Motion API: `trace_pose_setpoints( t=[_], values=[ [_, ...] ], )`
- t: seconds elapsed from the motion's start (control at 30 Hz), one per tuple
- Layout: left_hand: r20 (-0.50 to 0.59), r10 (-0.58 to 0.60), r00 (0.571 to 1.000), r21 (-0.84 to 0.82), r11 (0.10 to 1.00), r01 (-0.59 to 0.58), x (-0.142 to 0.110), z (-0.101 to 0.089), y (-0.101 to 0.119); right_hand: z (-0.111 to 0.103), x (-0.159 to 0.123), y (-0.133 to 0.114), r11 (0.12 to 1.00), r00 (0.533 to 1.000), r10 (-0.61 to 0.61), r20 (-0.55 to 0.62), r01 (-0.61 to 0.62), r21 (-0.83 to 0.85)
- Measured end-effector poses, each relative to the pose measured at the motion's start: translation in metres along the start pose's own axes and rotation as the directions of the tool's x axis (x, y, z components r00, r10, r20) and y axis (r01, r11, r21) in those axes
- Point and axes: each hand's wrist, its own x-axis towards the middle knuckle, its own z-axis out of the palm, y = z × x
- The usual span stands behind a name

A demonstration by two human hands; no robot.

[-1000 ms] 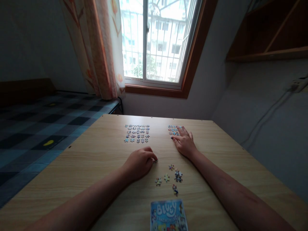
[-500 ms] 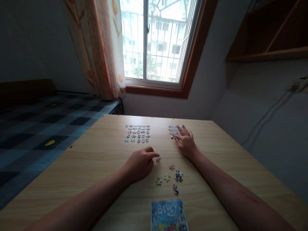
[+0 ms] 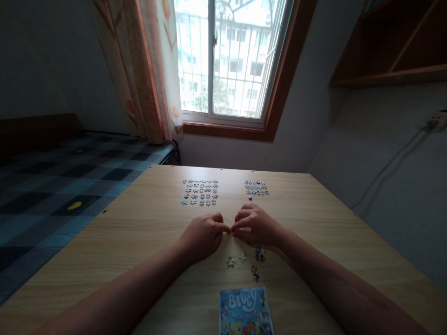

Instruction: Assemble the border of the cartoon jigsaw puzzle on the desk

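Observation:
My left hand rests on the wooden table with fingers curled, its fingertips meeting those of my right hand at mid-table. Both hands pinch together at that spot; a small puzzle piece sat there a moment ago and is now hidden under the fingertips. Several loose puzzle pieces lie just in front of the hands. Farther back lie two sorted groups of pieces, a larger one on the left and a smaller one on the right. A blue "Bluey" puzzle box sits at the near edge.
A bed with a checked cover stands left of the table. A window with a curtain is behind it. A wooden shelf hangs on the right wall, with a cable and socket below.
My right hand has left the smaller sorted group and come back toward me to meet my left hand's fingertips. My left hand barely moved; the small piece by its fingers is now covered.

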Motion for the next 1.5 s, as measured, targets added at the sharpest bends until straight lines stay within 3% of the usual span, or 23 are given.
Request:
trace_pose_setpoints(
  t=[0.23, 0.4, 0.6, 0.77, 1.13, 1.5],
  values=[
    [-0.062, -0.002, 0.998, -0.013, 1.0, 0.001, 0.0, 0.001, -0.002, -0.009, -0.007, 0.017, 0.998, 0.998, 0.057, 0.02, -0.056, -0.022],
    [-0.096, 0.009, 0.995, -0.029, 1.0, -0.012, 0.0, 0.0, 0.0, -0.027, -0.023, 0.046, 0.97, 0.971, 0.235, 0.04, -0.231, -0.072],
    [-0.097, 0.005, 0.995, -0.027, 1.0, -0.008, 0.001, 0.001, -0.002, -0.026, -0.039, 0.077, 0.894, 0.921, 0.379, -0.088, -0.389, -0.22],
    [-0.098, 0.007, 0.995, -0.025, 1.0, -0.009, 0.001, 0.003, -0.004, -0.017, -0.037, 0.086, 0.824, 0.873, 0.449, -0.19, -0.487, -0.289],
    [-0.154, 0.031, 0.988, -0.017, 0.999, -0.034, 0.0, 0.006, -0.006, -0.003, -0.032, 0.096, 0.823, 0.845, 0.482, -0.23, -0.527, -0.214],
    [-0.118, 0.039, 0.992, -0.026, 0.999, -0.043, 0.0, 0.005, -0.007, -0.002, -0.033, 0.094, 0.848, 0.845, 0.462, -0.269, -0.51, -0.144]
  ],
)
